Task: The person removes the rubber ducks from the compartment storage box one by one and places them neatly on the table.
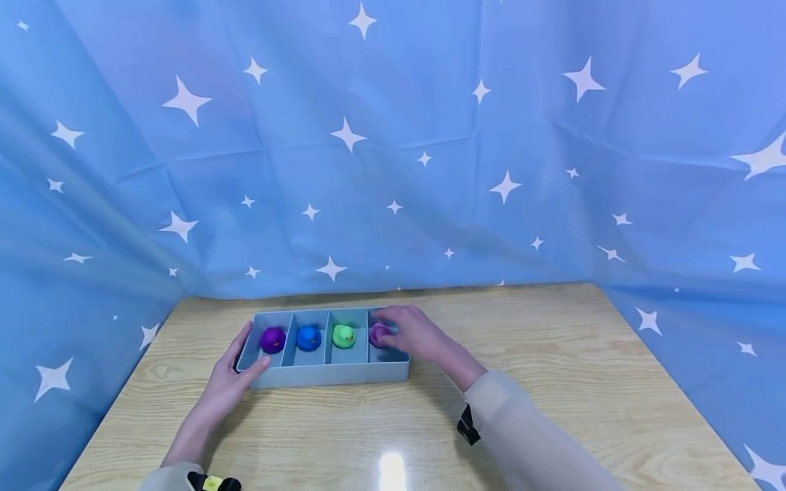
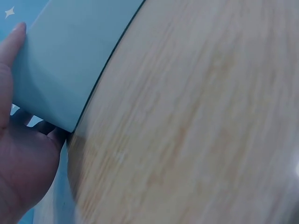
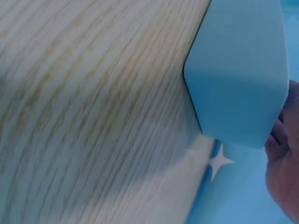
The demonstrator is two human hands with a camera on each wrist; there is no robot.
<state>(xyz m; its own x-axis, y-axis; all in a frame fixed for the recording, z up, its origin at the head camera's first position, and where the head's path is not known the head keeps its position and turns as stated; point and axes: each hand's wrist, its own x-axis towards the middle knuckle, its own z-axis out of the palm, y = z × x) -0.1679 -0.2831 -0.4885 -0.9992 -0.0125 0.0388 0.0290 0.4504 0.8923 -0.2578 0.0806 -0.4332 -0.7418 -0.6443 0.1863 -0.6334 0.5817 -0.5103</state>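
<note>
A grey-blue box [image 1: 331, 374] with dividers sits on the wooden table. My left hand [image 1: 222, 387] grips its left end, thumb over the front rim and fingers along the outer side. In the head view a purple duck [image 1: 273, 340], a blue duck [image 1: 308, 337] and a light green duck [image 1: 344, 335] each occupy a compartment, from left to right. My right hand [image 1: 416, 333] reaches into the rightmost compartment, its fingers around a pinkish-purple duck [image 1: 377, 335], which they partly hide. From the right wrist, only the box's outer end [image 3: 238, 79] and part of the hand [image 3: 284, 172] show.
The wooden tabletop [image 1: 552, 354] extends around the box, with bright glare near the front edge. A blue cloth [image 1: 417, 239] with white stars hangs behind and along both sides. Black straps circle both wrists, over light sleeves [image 1: 540, 436].
</note>
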